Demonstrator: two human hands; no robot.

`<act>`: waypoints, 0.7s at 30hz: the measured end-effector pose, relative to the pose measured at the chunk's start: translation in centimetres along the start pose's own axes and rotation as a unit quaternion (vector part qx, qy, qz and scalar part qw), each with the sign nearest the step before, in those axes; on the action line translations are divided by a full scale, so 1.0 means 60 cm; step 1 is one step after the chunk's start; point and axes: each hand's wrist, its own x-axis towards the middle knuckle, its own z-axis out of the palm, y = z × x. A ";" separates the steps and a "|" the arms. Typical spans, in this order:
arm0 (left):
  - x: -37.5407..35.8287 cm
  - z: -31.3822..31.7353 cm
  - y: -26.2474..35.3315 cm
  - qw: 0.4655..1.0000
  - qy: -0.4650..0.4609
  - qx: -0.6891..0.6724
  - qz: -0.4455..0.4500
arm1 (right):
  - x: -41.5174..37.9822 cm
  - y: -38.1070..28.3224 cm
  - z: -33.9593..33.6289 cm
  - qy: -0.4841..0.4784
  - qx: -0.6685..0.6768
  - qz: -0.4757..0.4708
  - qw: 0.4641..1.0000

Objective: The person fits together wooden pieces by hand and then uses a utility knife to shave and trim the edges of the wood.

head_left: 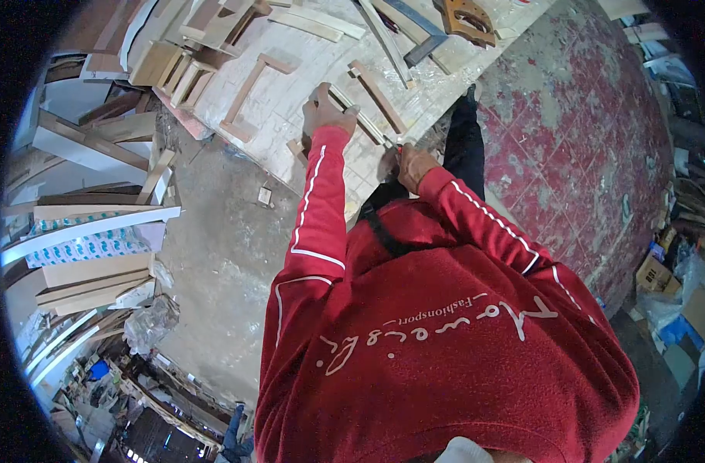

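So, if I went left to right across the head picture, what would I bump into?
Blue-patterned wrapping → bent wooden piece → left hand → right hand → brown cardboard box.

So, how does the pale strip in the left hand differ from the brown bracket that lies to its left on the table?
Shape: the pale strip looks straight, while the brown bracket has a short arm at each end. State: the left hand holds the strip; no hand touches the bracket. Colour: the strip is lighter, the bracket browner. Shared: both look wooden.
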 end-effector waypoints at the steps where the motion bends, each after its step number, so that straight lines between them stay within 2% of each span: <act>1: 0.004 -0.001 0.004 1.000 0.003 0.005 -0.010 | 0.004 0.007 0.013 0.007 -0.007 0.012 1.000; 5: -0.001 -0.008 0.007 0.999 -0.004 0.015 -0.030 | 0.002 0.025 0.040 0.047 0.037 -0.010 0.998; 10: 0.000 -0.009 0.012 0.999 -0.011 0.013 -0.031 | 0.015 0.029 0.039 0.025 0.020 -0.016 0.999; 12: -0.004 -0.010 0.015 0.999 -0.009 0.001 -0.034 | 0.018 0.036 0.051 0.074 0.039 -0.046 0.995; 14: -0.005 -0.014 0.014 0.999 -0.008 -0.005 -0.043 | 0.018 0.045 0.066 0.074 0.033 -0.037 0.996; 16: -0.003 -0.017 0.019 0.999 -0.018 0.004 -0.049 | 0.017 0.048 0.060 0.084 0.120 -0.062 0.987; 17: 0.002 -0.013 0.014 0.999 -0.016 0.004 -0.048 | 0.021 0.048 0.054 0.085 0.121 -0.063 0.987; 19: 0.003 -0.008 0.003 1.000 0.001 0.009 0.020 | 0.022 0.052 0.049 0.032 0.116 -0.057 0.991; 21: 0.002 -0.008 0.008 1.000 -0.006 0.007 -0.005 | 0.015 0.051 0.046 0.046 0.097 -0.070 0.992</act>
